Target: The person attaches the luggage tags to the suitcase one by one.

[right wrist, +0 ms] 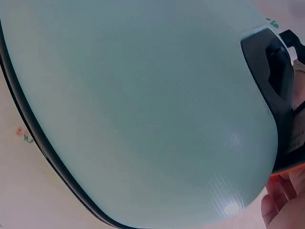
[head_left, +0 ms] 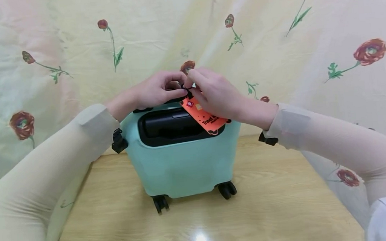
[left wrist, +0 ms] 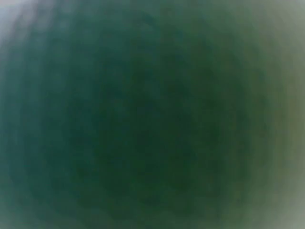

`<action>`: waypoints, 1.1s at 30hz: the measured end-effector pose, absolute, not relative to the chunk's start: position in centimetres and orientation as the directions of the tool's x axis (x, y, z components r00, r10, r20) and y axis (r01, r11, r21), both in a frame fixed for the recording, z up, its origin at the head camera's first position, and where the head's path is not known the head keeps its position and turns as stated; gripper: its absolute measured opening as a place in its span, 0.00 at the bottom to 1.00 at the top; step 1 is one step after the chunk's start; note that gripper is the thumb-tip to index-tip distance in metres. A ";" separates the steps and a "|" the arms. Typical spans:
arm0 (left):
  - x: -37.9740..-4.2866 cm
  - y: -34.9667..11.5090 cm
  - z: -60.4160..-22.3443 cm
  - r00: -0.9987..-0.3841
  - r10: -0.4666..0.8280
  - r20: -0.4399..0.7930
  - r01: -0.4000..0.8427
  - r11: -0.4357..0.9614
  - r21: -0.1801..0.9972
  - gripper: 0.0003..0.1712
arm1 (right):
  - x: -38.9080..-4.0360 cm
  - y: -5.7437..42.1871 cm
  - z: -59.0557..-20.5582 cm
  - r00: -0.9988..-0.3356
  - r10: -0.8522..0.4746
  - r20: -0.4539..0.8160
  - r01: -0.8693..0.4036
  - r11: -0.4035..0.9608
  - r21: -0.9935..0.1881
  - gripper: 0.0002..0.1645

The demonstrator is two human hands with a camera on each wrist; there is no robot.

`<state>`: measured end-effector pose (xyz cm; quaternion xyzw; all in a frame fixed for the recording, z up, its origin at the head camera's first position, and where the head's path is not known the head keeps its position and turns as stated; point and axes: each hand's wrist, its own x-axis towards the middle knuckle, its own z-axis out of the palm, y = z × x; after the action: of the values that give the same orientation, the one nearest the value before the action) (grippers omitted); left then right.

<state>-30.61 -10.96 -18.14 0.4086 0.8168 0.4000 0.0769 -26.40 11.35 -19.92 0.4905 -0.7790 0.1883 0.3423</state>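
A mint-green suitcase (head_left: 183, 166) stands upright on its black wheels. Over its black recessed handle panel (head_left: 162, 124) hangs an orange luggage tag (head_left: 204, 117) with "Travel" printed on it. At the top of the case, my left hand (head_left: 154, 90) pinches the tag's black strap (head_left: 190, 94) between thumb and forefinger. From the other side my right hand (head_left: 216, 92) pinches the same strap, its fingertips meeting the left ones and partly hiding it. In the right wrist view the suitcase's side (right wrist: 143, 114) fills most of the picture, with my right fingers (right wrist: 283, 200) at the lower right.
Under the case lies a light wooden tabletop (head_left: 281, 204). A pale cloth with red flowers (head_left: 159, 32) hangs behind it. Black wrist straps (head_left: 119, 141) sit at both cuffs. The left wrist view is only a dark green blur.
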 end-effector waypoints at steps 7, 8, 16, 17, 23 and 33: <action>-29.8 -11.1 -18.3 -0.664 0.726 0.179 0.609 0.385 0.693 0.06 | -26.1 11.6 -19.2 -0.314 -0.667 0.676 -0.904 0.427 0.001 0.06; -29.7 -11.2 -18.3 -0.661 0.729 0.179 0.611 0.384 0.693 0.06 | -26.1 11.6 -19.0 -0.307 -0.672 0.673 -0.906 0.422 0.008 0.06; -30.4 -11.5 -18.3 -0.637 0.742 0.208 0.622 0.336 0.707 0.07 | -27.8 10.9 -19.1 -0.248 -0.667 0.703 -0.928 0.372 0.024 0.06; -30.3 -11.3 -18.2 -0.640 0.740 0.207 0.625 0.344 0.701 0.07 | -27.7 11.0 -19.1 -0.248 -0.666 0.704 -0.927 0.373 0.027 0.06; -30.4 -12.3 -18.9 -0.653 0.726 0.216 0.626 0.357 0.694 0.07 | -28.3 10.5 -20.1 -0.241 -0.676 0.696 -0.933 0.358 0.024 0.05; -30.7 -11.8 -18.1 -0.631 0.739 0.237 0.658 0.348 0.667 0.09 | -29.2 11.2 -20.8 -0.128 -0.626 0.769 -0.953 0.291 0.078 0.09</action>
<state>-30.74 -11.80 -18.08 0.4263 0.8193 0.3798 0.0528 -29.23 11.15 -20.76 0.5511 -0.7166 0.2249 0.3635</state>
